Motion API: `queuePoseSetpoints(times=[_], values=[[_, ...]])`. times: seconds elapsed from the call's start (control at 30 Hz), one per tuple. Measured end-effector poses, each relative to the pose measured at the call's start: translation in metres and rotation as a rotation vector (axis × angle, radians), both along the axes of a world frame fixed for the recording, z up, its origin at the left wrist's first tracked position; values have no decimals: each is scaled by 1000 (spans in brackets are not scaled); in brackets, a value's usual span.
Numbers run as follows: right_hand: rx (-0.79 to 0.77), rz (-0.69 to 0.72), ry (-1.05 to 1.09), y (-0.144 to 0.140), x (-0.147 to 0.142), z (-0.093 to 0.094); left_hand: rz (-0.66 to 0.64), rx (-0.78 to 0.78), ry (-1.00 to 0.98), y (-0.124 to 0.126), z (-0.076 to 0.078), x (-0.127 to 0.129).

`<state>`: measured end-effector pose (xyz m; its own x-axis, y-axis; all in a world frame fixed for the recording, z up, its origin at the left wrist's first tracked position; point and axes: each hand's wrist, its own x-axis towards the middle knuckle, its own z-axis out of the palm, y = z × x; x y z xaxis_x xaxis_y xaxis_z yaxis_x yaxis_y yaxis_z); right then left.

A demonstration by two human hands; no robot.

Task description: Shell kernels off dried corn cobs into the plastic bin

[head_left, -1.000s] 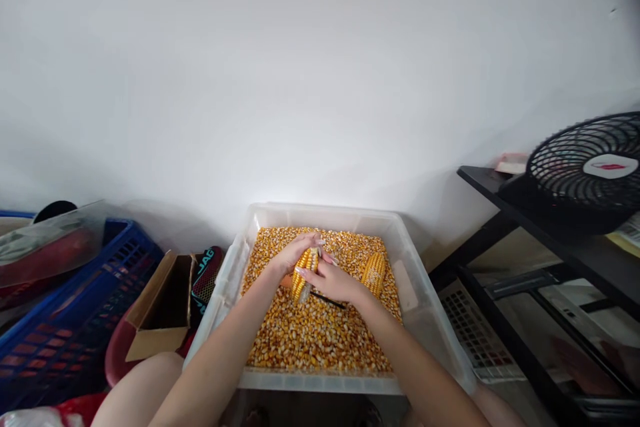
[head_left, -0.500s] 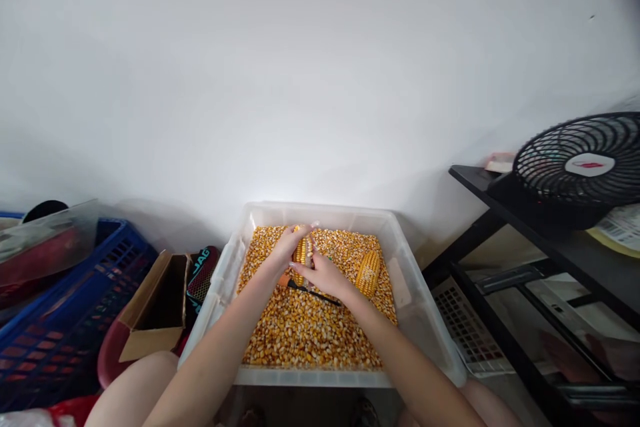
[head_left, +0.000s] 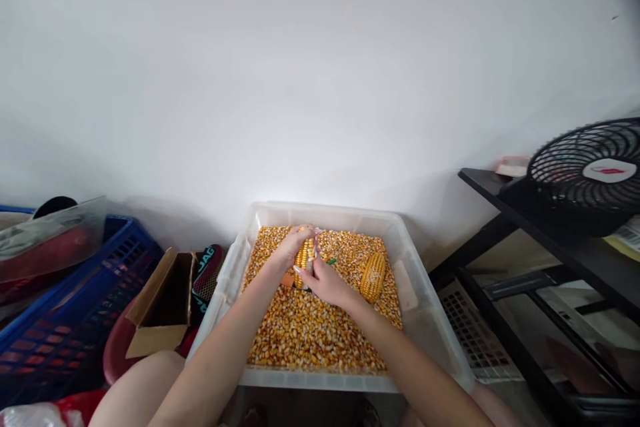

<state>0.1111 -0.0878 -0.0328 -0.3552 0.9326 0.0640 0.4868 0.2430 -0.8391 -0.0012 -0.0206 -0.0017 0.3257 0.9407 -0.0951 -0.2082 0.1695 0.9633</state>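
The ear of corn [head_left: 303, 257] stands tilted in both hands over the plastic tub [head_left: 320, 383], left of its middle and nearer the far edge than the near one. The left hand [head_left: 293, 241] is curled around the ear's upper part; the right hand [head_left: 327, 281] grips it lower down, thumb across the front and fingers against the side. A good hold here leaves the left hand firm and quiet, so the right thumb can press along the row beside the pale strip — short pushes, close to the base of each kernel. Holding the ear low, well inside the edges, should let the loose kernels [head_left: 310, 340] drop into the tub. The orange piece [head_left: 287, 280] lies just beneath the hands — better not to knock it. The second ear [head_left: 373, 278] rests near the right edge, out of the way.
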Motion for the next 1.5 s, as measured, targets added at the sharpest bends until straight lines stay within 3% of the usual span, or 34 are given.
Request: queuePoseSetpoints(times=[0.3, 0.73, 0.93, 1.07, 1.23, 1.37, 1.5], values=[[-49, -24, 20, -1, -5, -5, -22, 54, -5, -5, 9, 1], [75, 51, 8, 0, -1, -8, -134, 27, -142, -6, 5, -3], [60, 101, -3, -1, 2, -10, -211, 4, -153, -4, 3, -7], [-41, 97, 34, 1, 3, -10, -63, -1, -98, -2, 2, -5], [-57, -112, 37, 3, -6, -10, 179, -26, -104, 4, -6, 2], [-30, -23, 122, 2, -6, -7, 161, -92, -136, 5, -6, 2], [-7, 63, 129, 2, 3, -9, 18, -95, -160, 5, -4, 0]])
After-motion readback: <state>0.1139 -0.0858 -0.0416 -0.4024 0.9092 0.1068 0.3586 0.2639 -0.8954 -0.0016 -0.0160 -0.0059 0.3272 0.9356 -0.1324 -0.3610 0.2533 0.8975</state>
